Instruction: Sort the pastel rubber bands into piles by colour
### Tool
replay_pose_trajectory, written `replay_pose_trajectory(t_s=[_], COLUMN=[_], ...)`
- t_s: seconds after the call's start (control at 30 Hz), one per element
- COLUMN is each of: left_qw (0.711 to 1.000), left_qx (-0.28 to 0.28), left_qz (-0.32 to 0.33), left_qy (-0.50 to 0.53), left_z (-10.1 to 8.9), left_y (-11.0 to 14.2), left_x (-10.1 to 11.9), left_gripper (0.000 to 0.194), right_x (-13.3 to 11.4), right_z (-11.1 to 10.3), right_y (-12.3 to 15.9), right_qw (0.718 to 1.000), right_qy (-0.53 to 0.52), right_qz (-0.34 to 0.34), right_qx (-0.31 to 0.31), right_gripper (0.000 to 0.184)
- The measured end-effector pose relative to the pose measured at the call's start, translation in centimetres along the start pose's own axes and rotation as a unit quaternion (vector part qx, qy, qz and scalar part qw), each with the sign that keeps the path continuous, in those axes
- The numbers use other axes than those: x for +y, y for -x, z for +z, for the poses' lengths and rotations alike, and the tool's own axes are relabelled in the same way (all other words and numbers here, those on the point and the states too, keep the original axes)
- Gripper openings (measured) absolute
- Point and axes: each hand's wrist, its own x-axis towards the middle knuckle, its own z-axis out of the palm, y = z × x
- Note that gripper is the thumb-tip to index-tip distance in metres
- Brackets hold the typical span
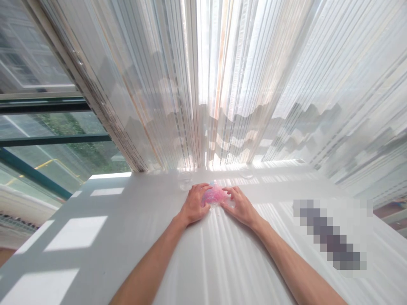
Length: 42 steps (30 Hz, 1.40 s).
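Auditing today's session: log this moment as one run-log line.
left hand: on pink crinkled packet | right hand: on packet | beyond hands: two clear round objects | surface: white table

2 bare hands, i.e. 1 left hand + 1 right hand. 1 crinkly pink translucent plastic packet betw them. 2 small round clear see-through discs, 1 nr left hand, 1 further right. 1 long pale grey flat-topped counter. 1 tall white sheer striped curtain. 1 big glass window w/ dark green frame. 1 grey pixelated blur patch, contents can't tell.
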Motion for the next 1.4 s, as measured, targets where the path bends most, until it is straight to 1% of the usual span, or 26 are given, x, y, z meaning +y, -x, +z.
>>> replay_pose_trajectory(t_s=[0.1, 0.2, 0.37, 0.53, 0.63, 0.73, 0.87, 1.0, 1.07, 1.23, 1.4], left_qw=[1.0, 0.999, 0.998, 0.996, 0.996, 0.995, 0.988, 0.981, 0.979, 0.981, 0.988], left_qx=[0.019, 0.037, 0.061, 0.08, 0.062, 0.028, -0.013, -0.038, -0.044, -0.041, -0.033], left_qz=[-0.01, -0.017, -0.019, -0.031, -0.015, 0.008, 0.018, 0.022, 0.026, 0.03, 0.028], left_qy=[-0.006, -0.01, -0.019, -0.039, -0.061, -0.094, -0.151, -0.191, -0.199, -0.189, -0.148], left_z=[0.3, 0.5, 0.8, 0.3, -0.6, -1.3, -1.0, -0.2, -0.2, -1.0, -1.8], left_y=[0.0, -0.1, -0.3, -0.2, 0.0, 0.2, -0.3, -1.3, -1.6, -2.0, -2.1], left_x=[-0.3, -0.5, -1.0, -1.0, 0.0, 1.3, 2.2, 2.2, 2.0, 1.5, 1.4], left_gripper=[0.054, 0.042, 0.026, 0.026, 0.025, 0.024, 0.023, 0.01, 0.009, 0.01, 0.01], right_x=[1.0, 1.2, 0.7, 0.4, 0.3, 0.1, -0.1, -0.2, -0.2, -0.2, -0.3], right_z=[0.2, 0.2, -0.2, -0.4, -0.3, -0.2, -0.1, -0.2, -0.2, -0.2, -0.2], right_y=[-0.6, -0.8, -0.6, -0.3, -0.1, 0.0, 0.0, 0.0, 0.0, -0.1, -0.2], right_qw=[1.0, 0.999, 0.999, 0.998, 0.998, 0.999, 0.999, 0.999, 0.999, 0.998, 0.997], right_qy=[-0.003, -0.007, -0.018, -0.028, -0.031, -0.034, -0.035, -0.039, -0.041, -0.05, -0.058], right_qz=[0.017, 0.027, 0.033, 0.03, 0.024, 0.014, 0.012, 0.015, 0.016, 0.018, 0.019], right_qx=[0.006, 0.014, 0.035, 0.044, 0.041, 0.034, 0.032, 0.031, 0.03, 0.031, 0.039], right_gripper=[0.027, 0.019, 0.02, 0.018, 0.017, 0.014, 0.012, 0.012, 0.012, 0.013, 0.013])
